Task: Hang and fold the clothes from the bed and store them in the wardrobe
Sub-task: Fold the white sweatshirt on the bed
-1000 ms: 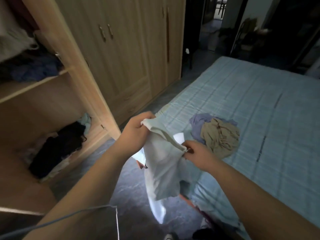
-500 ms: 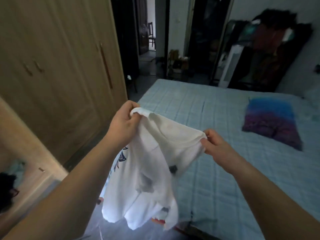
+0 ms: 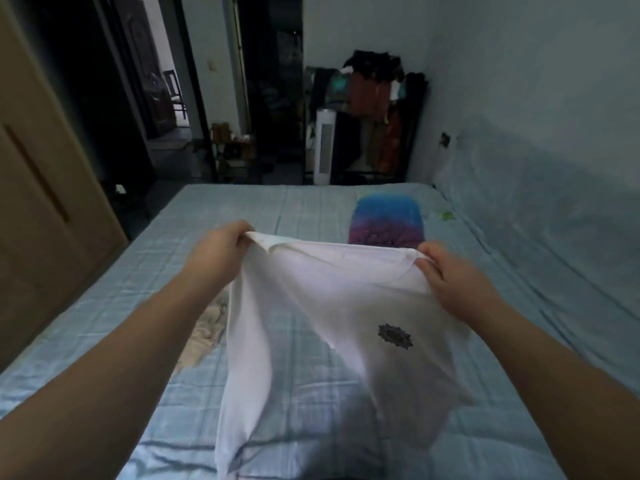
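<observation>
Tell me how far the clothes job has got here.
Possibly done: a blue-purple item lies flat on the bed. In hand: left hand and right hand hold a white shirt spread over the bed. Left: folding it, the crumpled beige garment, and storing in the wardrobe.

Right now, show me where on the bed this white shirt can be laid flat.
Bare sheet on the bed: the far-left strip, between its left edge and the blue-purple cloth; and the near middle, right of the crumpled beige garment, under the white shirt that the left hand and right hand hold up. Crowded only beside those two pieces.
</observation>
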### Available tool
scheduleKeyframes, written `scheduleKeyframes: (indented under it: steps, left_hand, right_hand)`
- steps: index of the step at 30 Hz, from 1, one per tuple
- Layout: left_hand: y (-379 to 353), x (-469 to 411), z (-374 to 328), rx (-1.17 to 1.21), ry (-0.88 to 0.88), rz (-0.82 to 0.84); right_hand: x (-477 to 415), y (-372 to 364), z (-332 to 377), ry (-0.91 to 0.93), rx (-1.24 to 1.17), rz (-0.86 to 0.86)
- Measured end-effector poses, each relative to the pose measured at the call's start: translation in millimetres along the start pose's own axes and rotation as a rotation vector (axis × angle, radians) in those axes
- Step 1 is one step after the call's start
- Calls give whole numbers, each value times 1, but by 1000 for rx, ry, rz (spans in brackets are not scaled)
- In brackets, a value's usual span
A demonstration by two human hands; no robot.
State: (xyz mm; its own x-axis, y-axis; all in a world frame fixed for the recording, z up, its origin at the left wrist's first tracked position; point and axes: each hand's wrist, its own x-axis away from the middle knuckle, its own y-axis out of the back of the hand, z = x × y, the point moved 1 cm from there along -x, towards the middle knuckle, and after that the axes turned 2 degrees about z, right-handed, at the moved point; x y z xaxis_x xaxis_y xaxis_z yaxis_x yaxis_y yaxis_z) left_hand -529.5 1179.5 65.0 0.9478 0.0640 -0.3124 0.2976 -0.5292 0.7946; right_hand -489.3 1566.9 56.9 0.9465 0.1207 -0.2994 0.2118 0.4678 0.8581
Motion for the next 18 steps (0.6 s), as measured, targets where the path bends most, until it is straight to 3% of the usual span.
scheduleKeyframes:
  steps: [4, 9, 13, 16, 18]
  left_hand:
    - [-20, -10, -36, 51, -16, -81]
    - [-17, -29, -59, -8, -62, -64]
    - [4, -38, -64, -188, -101, 42]
    - [16, -37, -63, -134, -128, 42]
    - [23, -36, -57, -66, -184, 108]
  right_hand:
    - [-18, 37, -32, 4, 196, 38]
    - [-25, 67, -48, -25, 136, 116]
    - [-16, 81, -52, -95, 44, -62]
    - [-4, 81, -35, -115, -89, -211]
    - [0, 81, -28, -109, -11, -261]
